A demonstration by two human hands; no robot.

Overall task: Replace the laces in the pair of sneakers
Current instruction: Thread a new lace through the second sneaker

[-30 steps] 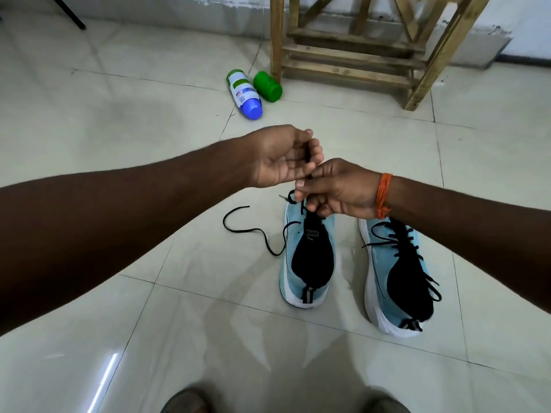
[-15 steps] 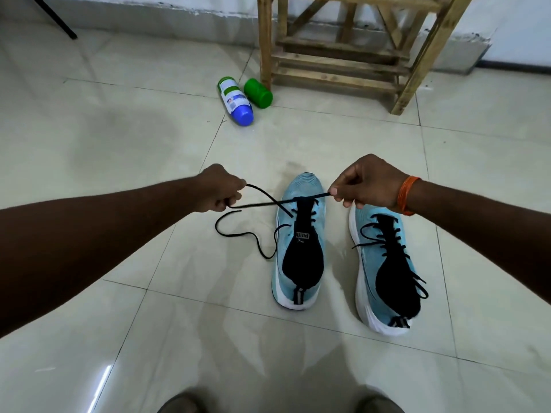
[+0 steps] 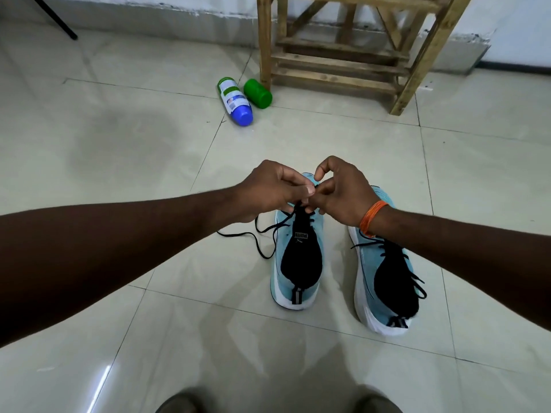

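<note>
Two light blue sneakers with black tongues stand side by side on the tiled floor, heels toward me. Over the toe end of the left sneaker (image 3: 298,263) my left hand (image 3: 268,189) and my right hand (image 3: 337,189) meet, both pinching the black lace (image 3: 262,234) near the lowest eyelets. The lace's loose end trails in a loop on the floor to the left of that shoe. The right sneaker (image 3: 387,281) is laced with a black lace, its ends hanging loose; my right wrist with an orange band covers its toe.
A wooden stool frame (image 3: 343,55) stands by the far wall. Beside its left leg lie a white bottle with a blue cap (image 3: 235,101) and a green container (image 3: 258,93). A black pole foot (image 3: 59,22) is at far left. My feet show at the bottom edge.
My hands, half a second ago spread apart pulling the lace taut sideways, have come back together above the left sneaker's front. The lace tail on the floor has shifted slightly.
</note>
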